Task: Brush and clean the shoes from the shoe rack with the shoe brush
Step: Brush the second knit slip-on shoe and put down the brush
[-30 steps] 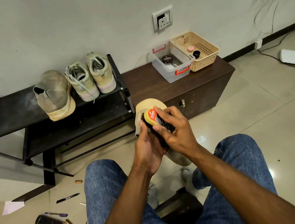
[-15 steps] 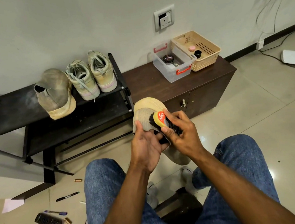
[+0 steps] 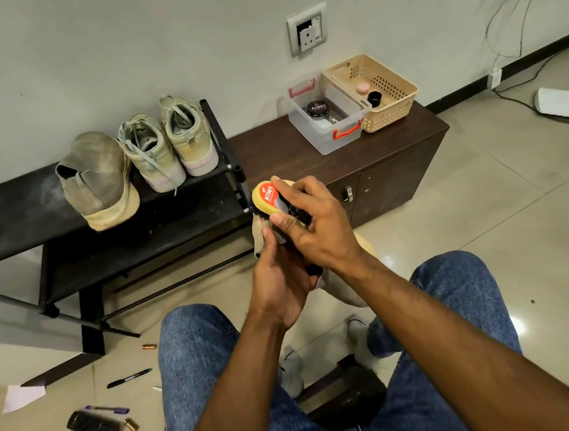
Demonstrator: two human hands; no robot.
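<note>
My right hand (image 3: 315, 226) grips a yellow shoe brush (image 3: 269, 199) with a red label and dark bristles, pressed onto the toe end of a beige shoe (image 3: 260, 233). My left hand (image 3: 279, 284) holds that shoe from below, above my knees; both hands hide most of it. On the black shoe rack (image 3: 28, 217) at the left stand a dusty grey slip-on shoe (image 3: 97, 178) and a pair of pale laced sneakers (image 3: 170, 144).
A dark wooden cabinet (image 3: 271, 158) right of the rack carries a clear box (image 3: 326, 136) with a polish tin (image 3: 317, 108) and a beige basket (image 3: 387, 103). Pens, batteries and a remote (image 3: 93, 426) lie on the tiled floor at lower left. A dark stool (image 3: 347, 395) sits between my legs.
My right hand has pushed the brush forward and to the left along the shoe toward its toe. The shoe is now more covered by my hands.
</note>
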